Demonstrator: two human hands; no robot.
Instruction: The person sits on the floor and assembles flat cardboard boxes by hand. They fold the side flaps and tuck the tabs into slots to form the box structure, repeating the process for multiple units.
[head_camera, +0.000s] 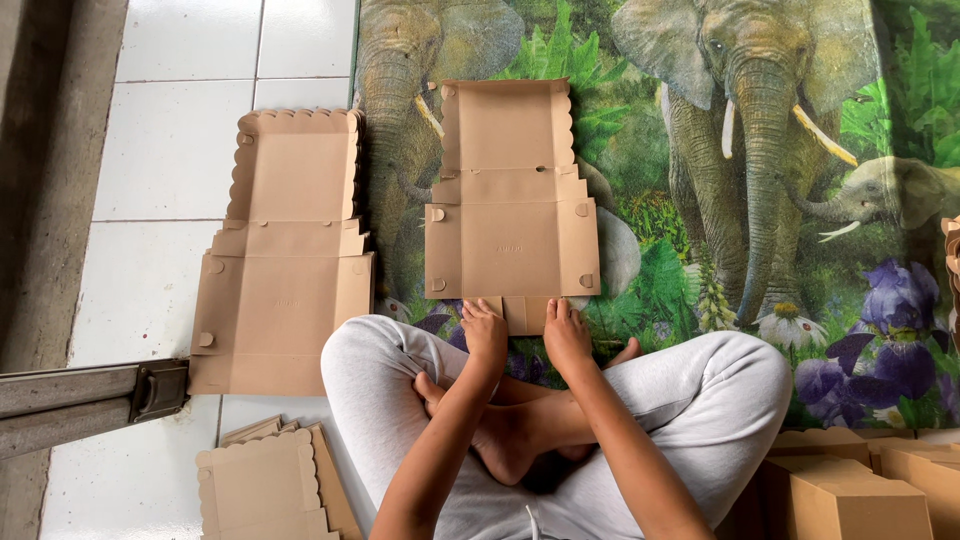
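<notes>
A flat unfolded brown cardboard box blank (511, 200) with scalloped edges lies on the elephant-print mat (760, 200) in front of my crossed legs. My left hand (485, 330) and my right hand (565, 330) rest side by side on the blank's near flap, fingers pressed down on it. I sit cross-legged in grey trousers, bare feet tucked under my forearms.
A second flat box blank (285, 255) lies to the left, half on the white tile floor. A stack of more blanks (265, 485) sits at lower left. Folded brown boxes (860, 490) stand at lower right. A metal door track (90, 400) runs along the left.
</notes>
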